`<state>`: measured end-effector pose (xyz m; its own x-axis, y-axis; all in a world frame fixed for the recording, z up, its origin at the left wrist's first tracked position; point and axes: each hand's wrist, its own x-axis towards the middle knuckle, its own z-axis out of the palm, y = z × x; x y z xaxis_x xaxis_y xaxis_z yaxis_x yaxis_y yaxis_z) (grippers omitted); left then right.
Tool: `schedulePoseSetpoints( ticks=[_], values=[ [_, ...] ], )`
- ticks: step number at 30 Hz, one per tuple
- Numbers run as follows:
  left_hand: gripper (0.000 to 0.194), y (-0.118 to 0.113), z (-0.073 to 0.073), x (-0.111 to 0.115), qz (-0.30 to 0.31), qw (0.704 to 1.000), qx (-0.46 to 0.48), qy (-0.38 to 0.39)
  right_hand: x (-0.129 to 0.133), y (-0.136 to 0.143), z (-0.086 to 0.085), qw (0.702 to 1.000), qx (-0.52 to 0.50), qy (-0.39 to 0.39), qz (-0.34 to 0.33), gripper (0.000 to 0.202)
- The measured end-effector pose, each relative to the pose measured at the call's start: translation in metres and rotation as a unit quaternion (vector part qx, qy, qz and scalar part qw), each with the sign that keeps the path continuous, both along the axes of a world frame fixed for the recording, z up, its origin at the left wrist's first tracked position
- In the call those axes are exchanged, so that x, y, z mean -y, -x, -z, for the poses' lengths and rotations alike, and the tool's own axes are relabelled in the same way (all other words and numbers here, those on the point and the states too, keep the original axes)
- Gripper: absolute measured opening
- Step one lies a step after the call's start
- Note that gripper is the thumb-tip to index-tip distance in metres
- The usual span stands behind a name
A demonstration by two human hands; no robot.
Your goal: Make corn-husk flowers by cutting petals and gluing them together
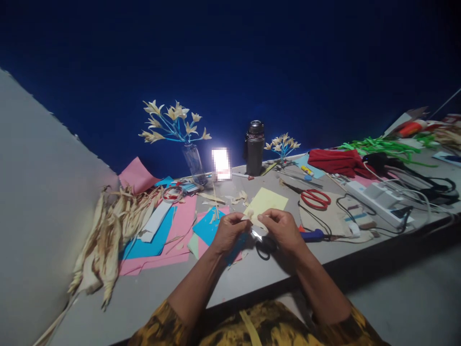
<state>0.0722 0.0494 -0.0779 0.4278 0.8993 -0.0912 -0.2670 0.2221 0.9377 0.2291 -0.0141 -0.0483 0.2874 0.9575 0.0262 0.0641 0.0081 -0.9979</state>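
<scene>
My left hand (pixel 230 233) and my right hand (pixel 283 229) face each other above the table, fingertips a short distance apart. Between them is a small pale piece of husk (pixel 251 216), pinched by the fingers of both hands. Behind it lies a yellow sheet of paper (pixel 272 202). Black-handled scissors (pixel 264 247) rest on the table under my hands, their blades partly hidden. Blue paper (pixel 207 228) lies just left of my left hand.
Dried corn husks (pixel 108 240) and pink paper (pixel 180 235) lie left. Behind stand a glass vase (pixel 195 163) with husk flowers, a glowing light (pixel 221 163) and a dark flask (pixel 255 149). Red-handled scissors (pixel 315 199), a blue-handled tool (pixel 312 235) and a power strip (pixel 378 204) lie right.
</scene>
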Motion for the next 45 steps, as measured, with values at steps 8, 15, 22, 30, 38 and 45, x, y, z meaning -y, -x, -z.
schedulePoseSetpoints(
  ticks=[8,15,22,30,38,45],
  values=[
    [0.007,0.000,0.002,-0.001,-0.002,1.000,0.006,-0.014,-0.001,0.003,-0.008,1.000,0.016,0.009,0.005,0.034],
    [0.013,0.000,0.009,-0.005,-0.036,0.999,0.014,-0.004,0.001,0.005,-0.002,1.000,-0.002,-0.004,-0.013,0.039],
    [0.022,-0.001,0.002,-0.003,-0.067,0.997,0.024,-0.014,0.007,0.011,-0.001,0.999,-0.042,0.024,-0.017,0.036],
    [0.023,0.000,-0.002,-0.003,-0.083,0.996,0.007,-0.034,0.005,0.008,0.000,0.998,-0.058,0.019,-0.012,0.032],
    [0.022,0.001,-0.002,-0.004,-0.088,0.995,-0.004,-0.053,0.007,0.008,-0.002,0.994,-0.093,0.045,-0.037,0.028],
    [0.013,0.004,0.001,-0.006,-0.066,0.991,-0.017,-0.115,0.004,-0.002,-0.018,0.996,-0.016,0.067,-0.053,0.022]
  ],
)
